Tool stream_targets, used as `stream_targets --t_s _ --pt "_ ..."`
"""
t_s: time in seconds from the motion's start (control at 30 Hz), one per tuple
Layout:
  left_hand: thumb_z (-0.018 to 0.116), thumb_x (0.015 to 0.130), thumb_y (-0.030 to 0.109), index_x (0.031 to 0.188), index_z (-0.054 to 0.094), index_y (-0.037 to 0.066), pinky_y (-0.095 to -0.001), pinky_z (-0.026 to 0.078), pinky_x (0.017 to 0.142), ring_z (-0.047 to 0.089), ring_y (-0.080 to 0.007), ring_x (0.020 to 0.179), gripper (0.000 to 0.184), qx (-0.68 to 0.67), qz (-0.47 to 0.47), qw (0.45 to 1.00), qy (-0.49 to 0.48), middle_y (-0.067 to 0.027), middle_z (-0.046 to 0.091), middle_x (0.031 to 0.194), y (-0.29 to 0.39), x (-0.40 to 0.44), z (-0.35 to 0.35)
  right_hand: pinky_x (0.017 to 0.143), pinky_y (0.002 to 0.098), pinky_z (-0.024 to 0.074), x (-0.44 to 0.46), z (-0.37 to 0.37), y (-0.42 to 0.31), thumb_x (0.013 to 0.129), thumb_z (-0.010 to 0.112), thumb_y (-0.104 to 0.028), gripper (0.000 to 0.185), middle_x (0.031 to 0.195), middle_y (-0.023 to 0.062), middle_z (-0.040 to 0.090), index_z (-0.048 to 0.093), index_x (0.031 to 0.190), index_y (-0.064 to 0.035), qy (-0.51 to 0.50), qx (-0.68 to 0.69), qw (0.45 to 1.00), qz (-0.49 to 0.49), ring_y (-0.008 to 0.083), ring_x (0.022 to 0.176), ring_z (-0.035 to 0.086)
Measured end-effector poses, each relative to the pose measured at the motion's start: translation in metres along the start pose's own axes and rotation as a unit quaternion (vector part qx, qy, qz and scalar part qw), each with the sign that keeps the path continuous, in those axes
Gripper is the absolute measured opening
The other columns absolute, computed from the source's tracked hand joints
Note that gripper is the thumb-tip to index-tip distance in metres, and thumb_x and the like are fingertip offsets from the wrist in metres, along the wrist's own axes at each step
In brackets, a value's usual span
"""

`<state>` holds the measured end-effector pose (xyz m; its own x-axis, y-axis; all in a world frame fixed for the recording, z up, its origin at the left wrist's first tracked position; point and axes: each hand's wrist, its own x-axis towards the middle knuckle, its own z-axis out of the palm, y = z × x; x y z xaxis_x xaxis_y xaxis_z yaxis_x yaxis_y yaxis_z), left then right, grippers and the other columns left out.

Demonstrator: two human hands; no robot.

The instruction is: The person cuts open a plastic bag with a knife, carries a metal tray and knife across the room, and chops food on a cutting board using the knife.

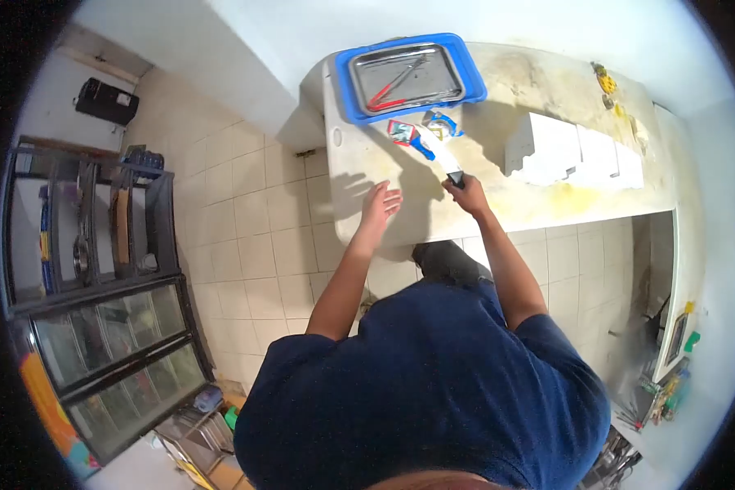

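My right hand (467, 195) is closed around the black handle of a knife (441, 153), whose bright blade points away from me over the table. Near the table's front left edge, my left hand (381, 202) is open and holds nothing, its fingers slightly spread. By the blade's tip lie a small red-edged packet (401, 131) and a blue-and-white packet (443, 125). A small blue piece (422, 148) sits beside the blade; its kind is unclear. Behind these stands a blue tray (345, 88) with a metal tray (416, 72) inside it, holding red-handled tongs (394, 87).
White box-like blocks (547, 151) stand on the right of the stained table (498, 211). A yellow item (604, 79) lies near the wall. On my left are a dark rack (94, 229) and a glass-fronted cabinet (122, 351) above the tiled floor (253, 237).
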<state>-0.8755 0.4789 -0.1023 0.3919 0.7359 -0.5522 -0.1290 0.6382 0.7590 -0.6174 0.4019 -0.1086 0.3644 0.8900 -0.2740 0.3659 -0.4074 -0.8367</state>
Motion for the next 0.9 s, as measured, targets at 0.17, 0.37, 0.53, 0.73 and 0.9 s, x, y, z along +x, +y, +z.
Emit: stream_targets --t_s 0.17,0.37,0.53,0.73,0.9 --pt "0.054 0.097 0.033 0.131 0.045 0.011 -0.0399 0.048 0.088 0.060 -0.0258 0.105 0.041 -0.143 -0.039 0.989 0.014 -0.0125 0.061 0.119 0.015 0.063 0.036 0.062 0.0355 0.0507 0.063 -0.026 0.002 0.083 0.073 -0.036 0.039 0.072 0.0128 0.067 0.067 0.090 0.0018 -0.020 0.009 1.000 -0.006 0.0216 0.063 0.064" --pt "0.055 0.096 0.030 0.138 0.041 0.010 -0.0427 0.051 0.088 0.058 -0.0305 0.110 0.049 -0.206 -0.056 0.967 0.138 -0.0164 0.053 0.134 0.023 0.147 0.014 0.071 0.0431 0.0500 0.121 -0.045 -0.019 0.078 0.076 -0.038 0.042 0.083 0.0236 0.066 0.067 0.085 0.0027 0.006 -0.076 0.997 -0.019 0.0347 0.077 0.065" --pt "0.055 0.095 0.037 0.137 0.042 0.011 -0.0390 0.055 0.075 0.059 -0.0291 0.104 0.050 -0.253 -0.094 0.942 0.202 -0.0120 0.059 0.120 0.062 0.204 0.007 0.083 0.0442 0.0490 0.181 -0.038 0.023 0.078 0.077 -0.033 0.035 0.075 0.0214 0.066 0.068 0.082 0.0008 0.152 -0.047 0.985 -0.066 0.0302 0.080 0.065" --pt "0.062 0.091 0.046 0.129 0.051 0.007 -0.0455 0.051 0.094 0.056 -0.0307 0.113 0.055 -0.314 -0.065 0.922 0.219 -0.0127 0.058 0.122 0.091 0.227 0.025 0.106 0.0494 0.0379 0.225 -0.060 0.042 0.076 0.074 -0.038 0.043 0.117 0.0376 0.057 0.073 0.104 -0.0050 0.195 -0.167 0.966 -0.025 0.0519 0.126 0.043" --pt "0.066 0.092 0.037 0.126 0.054 0.006 -0.0448 0.053 0.093 0.059 -0.0297 0.110 0.048 -0.358 0.006 0.916 0.180 -0.0129 0.060 0.122 0.091 0.228 0.027 0.096 0.0352 0.0443 0.236 -0.068 0.030 0.079 0.078 -0.024 0.067 0.113 0.0224 0.062 0.044 0.128 0.0058 0.209 -0.002 0.977 -0.042 0.0288 0.108 0.059"
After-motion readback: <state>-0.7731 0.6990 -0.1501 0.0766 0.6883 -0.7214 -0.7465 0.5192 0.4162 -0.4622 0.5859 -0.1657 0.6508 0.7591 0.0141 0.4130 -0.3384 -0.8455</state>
